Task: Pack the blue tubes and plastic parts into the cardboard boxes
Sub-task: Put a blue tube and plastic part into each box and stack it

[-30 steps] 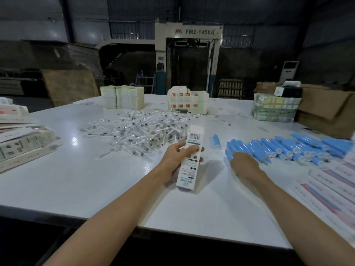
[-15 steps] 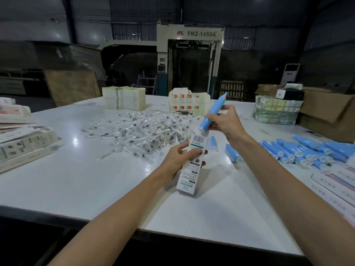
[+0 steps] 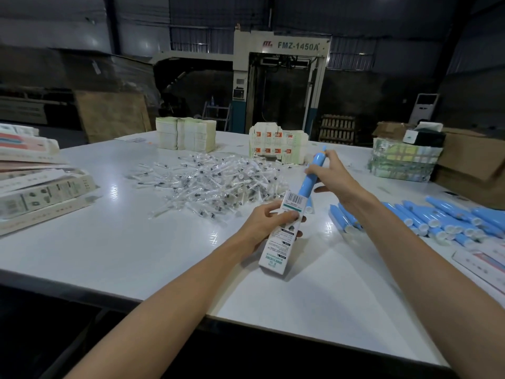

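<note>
The white table [image 3: 136, 255] carries everything. A heap of clear-wrapped plastic parts [image 3: 216, 181] lies at its middle, and a spread of loose blue tubes [image 3: 437, 217] lies on its right side. The step in hand, as I judge it, is sliding one tube into one carton.

The cardboard box [image 3: 282, 236] is held above the table, tilted, with its barcoded upper end toward the heap and its lower end toward the person. The blue tube [image 3: 308, 179] slants down from the upper right. Its lower end meets the box's upper end behind the barcode panel. Whether it is inside the mouth yet cannot be told from here.

The left hand [image 3: 261, 222] grips the box round the middle, fingers curled across the printed face. The right hand [image 3: 334, 173] pinches the tube along its upper half, fingertips near its top end.

To do this well, the tube's axis should line up with the box's long axis, so that it slides in rather than catching the flap. The left grip wants to be light, because squeezing the middle would flatten the carton and narrow the opening. The right fingers should let go only once the tube is well in. A plastic part from the heap likely goes in too, so room should be left beside the tube.
</note>
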